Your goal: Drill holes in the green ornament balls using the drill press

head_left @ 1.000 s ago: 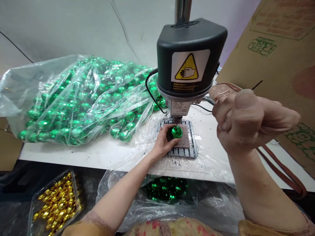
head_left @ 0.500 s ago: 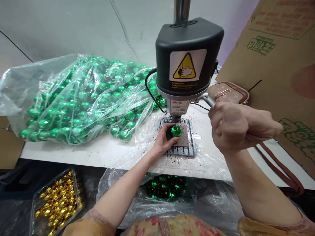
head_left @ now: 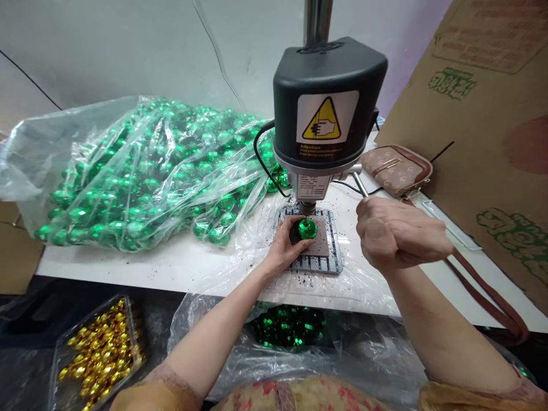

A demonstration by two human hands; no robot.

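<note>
A black drill press (head_left: pixel 329 74) with a yellow warning label stands over a slotted metal base plate (head_left: pixel 336 251). Beneath its chuck, my left hand (head_left: pixel 286 244) pinches a shiny green faceted ball (head_left: pixel 307 229) between thumb and fingers. The ball sits on a flat pinkish-brown pad (head_left: pixel 322 245), and the drill bit meets its top; how deep the bit goes I cannot tell. Off to the right, my right hand (head_left: pixel 396 233) is closed round the end of the press's metal feed lever (head_left: pixel 360 184). Dark shavings lie scattered about the base.
A clear plastic bag (head_left: pixel 141 177) full of green balls fills the table's left side. Below the front edge are more green balls (head_left: pixel 289 325) in plastic and a clear box of gold balls (head_left: pixel 100 354). A patterned bag (head_left: pixel 396 168) and large carton (head_left: pixel 488 114) stand at right.
My right hand has moved left and slightly down with the lever, showing more of the lever's shaft. My left hand and the green ball keep their place under the drill.
</note>
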